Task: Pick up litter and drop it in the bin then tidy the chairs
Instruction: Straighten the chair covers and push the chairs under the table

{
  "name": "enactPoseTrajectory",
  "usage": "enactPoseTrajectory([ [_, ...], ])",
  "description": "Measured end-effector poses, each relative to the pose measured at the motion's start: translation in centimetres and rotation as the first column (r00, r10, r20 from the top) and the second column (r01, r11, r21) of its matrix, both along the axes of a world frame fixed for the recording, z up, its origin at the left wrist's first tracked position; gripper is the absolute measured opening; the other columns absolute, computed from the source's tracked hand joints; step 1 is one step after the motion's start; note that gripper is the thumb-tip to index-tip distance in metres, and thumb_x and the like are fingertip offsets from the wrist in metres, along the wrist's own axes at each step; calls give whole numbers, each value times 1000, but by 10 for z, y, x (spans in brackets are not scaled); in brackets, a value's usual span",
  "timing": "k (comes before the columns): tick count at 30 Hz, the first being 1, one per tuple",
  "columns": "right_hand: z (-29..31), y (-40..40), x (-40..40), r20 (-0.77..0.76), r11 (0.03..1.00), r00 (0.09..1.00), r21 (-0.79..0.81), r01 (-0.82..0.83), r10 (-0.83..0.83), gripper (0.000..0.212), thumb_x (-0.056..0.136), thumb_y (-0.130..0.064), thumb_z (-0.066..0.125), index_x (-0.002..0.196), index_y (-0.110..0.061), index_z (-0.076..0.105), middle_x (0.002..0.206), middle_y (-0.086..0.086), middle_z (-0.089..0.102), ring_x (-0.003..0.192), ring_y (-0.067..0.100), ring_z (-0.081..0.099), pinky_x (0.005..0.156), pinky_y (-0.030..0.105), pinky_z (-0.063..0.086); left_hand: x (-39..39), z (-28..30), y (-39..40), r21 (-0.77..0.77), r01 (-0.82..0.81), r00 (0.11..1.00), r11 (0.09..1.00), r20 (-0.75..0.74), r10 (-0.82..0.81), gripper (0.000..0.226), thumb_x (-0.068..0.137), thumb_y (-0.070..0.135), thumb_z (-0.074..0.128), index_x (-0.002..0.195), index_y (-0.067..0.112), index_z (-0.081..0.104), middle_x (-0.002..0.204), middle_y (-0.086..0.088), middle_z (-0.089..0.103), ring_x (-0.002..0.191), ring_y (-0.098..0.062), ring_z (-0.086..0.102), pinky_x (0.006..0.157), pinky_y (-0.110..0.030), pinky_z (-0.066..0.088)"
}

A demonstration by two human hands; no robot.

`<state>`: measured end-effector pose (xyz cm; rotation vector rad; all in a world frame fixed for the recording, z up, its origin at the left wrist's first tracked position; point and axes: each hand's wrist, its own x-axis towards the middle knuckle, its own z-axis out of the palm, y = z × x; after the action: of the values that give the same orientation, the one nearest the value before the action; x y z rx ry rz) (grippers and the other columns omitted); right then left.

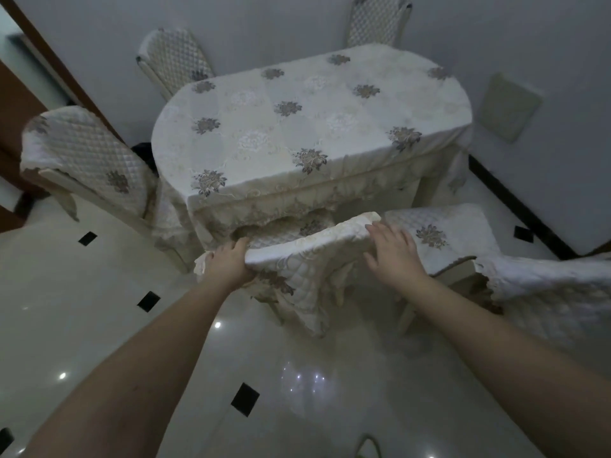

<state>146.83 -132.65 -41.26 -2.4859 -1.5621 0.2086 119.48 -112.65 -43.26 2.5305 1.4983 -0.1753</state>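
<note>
Cream tablecloth (297, 127) on the table, dotted with grey-brown flower sprigs over paler woven blossoms. Near chair (307, 249) wears a cream diamond-quilted cover, same sprig; left chair (89, 160) and right chair (439, 226) match it. Glossy white floor (82, 309) with small black diamond insets. Pale grey walls (496, 38).

Five chairs, all in cream quilted covers with grey-brown flower motifs. Near chair (307, 252): backrest top toward the camera, seat tucked under the table's near edge, cover skirt hanging down the back; gripped at the backrest's left end, touched at its right. Right chair (443, 236): just beside the near one, seat exposed, not tucked under, backrest at frame's right edge. Left chair (89, 160): at the table's rounded left end, angled. Two far chairs (175, 57) and (377, 21): upright against the table's far side.
</note>
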Motion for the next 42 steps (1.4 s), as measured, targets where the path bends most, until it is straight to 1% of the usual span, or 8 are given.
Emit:
enactPoseTrajectory([
  [3,25,-46,4,40,998,997,-14,64,-63,64,97,-43,40,152,-20,16,159,-1,17,147,14,6,118,39,2,8,23,-19,12,119,988,993,94,-120,83,75,49,72,145,28,32,142,-6,46,129,-28,43,103,-47,39],
  [7,49,-107,7,48,980,979,-3,197,-197,63,98,-49,31,152,-18,18,159,-1,18,147,14,4,118,38,3,40,64,-51,103,249,922,963,279,-268,65,83,48,64,140,24,42,138,-4,50,126,-25,47,100,-44,42],
  [13,67,-198,4,43,914,914,73,400,-403,54,102,-42,24,150,-19,23,157,-1,24,146,15,9,117,40,8,113,89,-126,238,478,757,845,376,-534,49,86,40,60,131,23,52,128,-1,57,117,-24,53,92,-41,45],
  [18,69,-276,7,62,839,840,132,528,-538,59,98,-48,15,150,-20,24,157,-1,25,145,14,14,118,39,13,163,93,-207,309,659,582,686,368,-725,41,92,31,51,132,25,49,130,0,55,120,-21,50,97,-41,42],
  [21,68,-319,13,33,783,787,133,608,-616,56,100,-46,23,151,-22,20,157,-2,24,145,14,13,116,37,10,187,102,-255,352,725,492,593,338,-802,40,95,31,48,134,26,47,134,2,53,123,-19,48,100,-38,36],
  [25,76,-370,22,40,732,736,150,665,-676,58,100,-48,24,151,-21,18,158,-2,22,146,15,12,116,36,10,220,115,-308,382,772,423,508,288,-859,42,97,40,44,136,27,46,137,4,52,126,-18,46,103,-36,33],
  [31,85,-446,57,37,673,677,160,722,-735,60,99,-51,22,152,-25,13,159,-5,15,147,13,4,118,37,4,279,123,-382,383,791,426,477,216,-879,61,91,62,18,137,31,43,137,8,50,127,-14,44,106,-36,32],
  [42,89,-521,133,7,706,713,152,692,-701,60,100,-52,17,153,-27,8,160,-8,9,147,11,-1,114,31,-4,370,103,-462,361,764,512,535,167,-843,67,93,65,8,142,32,39,140,6,50,132,-16,41,109,-43,31],
])
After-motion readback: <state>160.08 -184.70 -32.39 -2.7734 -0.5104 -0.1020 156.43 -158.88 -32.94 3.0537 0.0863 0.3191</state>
